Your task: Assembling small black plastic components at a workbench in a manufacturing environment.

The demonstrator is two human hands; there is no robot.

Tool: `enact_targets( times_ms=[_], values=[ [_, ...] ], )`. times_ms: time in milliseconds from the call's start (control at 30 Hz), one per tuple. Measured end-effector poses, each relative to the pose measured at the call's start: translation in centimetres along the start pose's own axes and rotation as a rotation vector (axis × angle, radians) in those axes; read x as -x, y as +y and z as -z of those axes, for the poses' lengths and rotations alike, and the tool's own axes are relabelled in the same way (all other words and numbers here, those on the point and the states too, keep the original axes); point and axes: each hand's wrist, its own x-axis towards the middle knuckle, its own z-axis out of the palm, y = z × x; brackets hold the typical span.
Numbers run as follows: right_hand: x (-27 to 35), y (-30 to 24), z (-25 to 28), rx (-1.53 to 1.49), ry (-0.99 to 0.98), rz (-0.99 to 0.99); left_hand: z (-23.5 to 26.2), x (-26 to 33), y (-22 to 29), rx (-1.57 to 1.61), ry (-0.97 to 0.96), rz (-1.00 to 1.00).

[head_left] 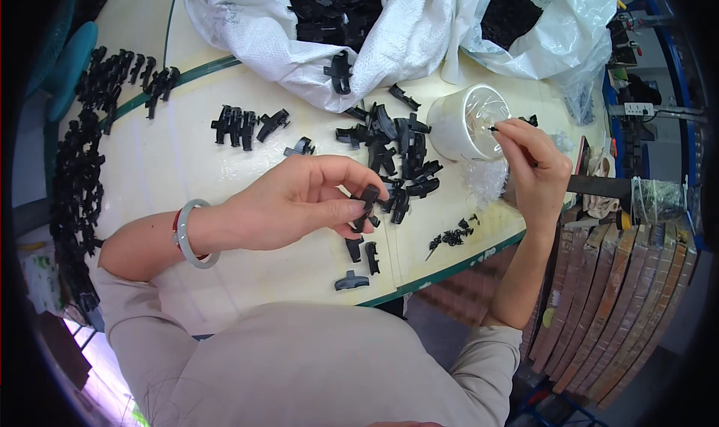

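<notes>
My left hand (296,202) is closed around a small black plastic clip-like part (366,202), held between thumb and fingers above the table. Over by the white tub (448,124), my right hand (538,165) pinches a tiny black piece (493,129) at its fingertips. A loose heap of black plastic parts (408,146) lies between the two hands. Near the table's front edge is a small cluster of thin black pieces (453,237). Just below my left hand are a few more parts, one of them a greyish curved part (351,280).
A white woven sack (262,56) full of black parts stands at the back, beside a clear plastic bag (573,41). Parts stand in a short row (237,126) and crowd the left edge (77,180). Flat brownish slabs (607,307) are stacked at right.
</notes>
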Motion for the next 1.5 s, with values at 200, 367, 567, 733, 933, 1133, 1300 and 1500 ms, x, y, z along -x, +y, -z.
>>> enact_targets(
  times_ms=[200, 367, 567, 733, 933, 1133, 1300, 1500],
  values=[
    [2.2, -2.1, -0.4, -0.593, 0.002, -0.285, -0.1, -0.1, 0.1, 0.14, 0.045, 0.047],
    [4.3, -5.5, -2.8, -0.897, -0.016, -0.353, -0.3, -0.1, -0.3, 0.171, 0.054, 0.017],
    [6.1, -8.3, -5.8, -0.744, 0.056, -0.192, -0.3, 0.1, -0.4, 0.209, 0.033, -0.028],
    [6.0, -8.9, -6.5, -0.618, 0.101, -0.082, -0.4, 0.1, -0.6, 0.207, 0.041, -0.013],
    [5.9, -9.1, -6.6, -0.519, 0.106, 0.022, -0.5, 0.2, -0.4, 0.176, 0.061, -0.011],
    [5.7, -9.2, -6.8, -0.452, 0.134, 0.122, -0.6, 0.1, -0.5, 0.197, 0.093, -0.02],
    [5.8, -9.4, -6.8, -0.346, 0.118, 0.154, -0.3, 0.1, -1.0, 0.06, 0.118, -0.083],
    [5.9, -9.1, -7.4, -0.405, 0.104, 0.121, -0.6, 0.2, -0.9, -0.008, 0.191, -0.124]
  ],
)
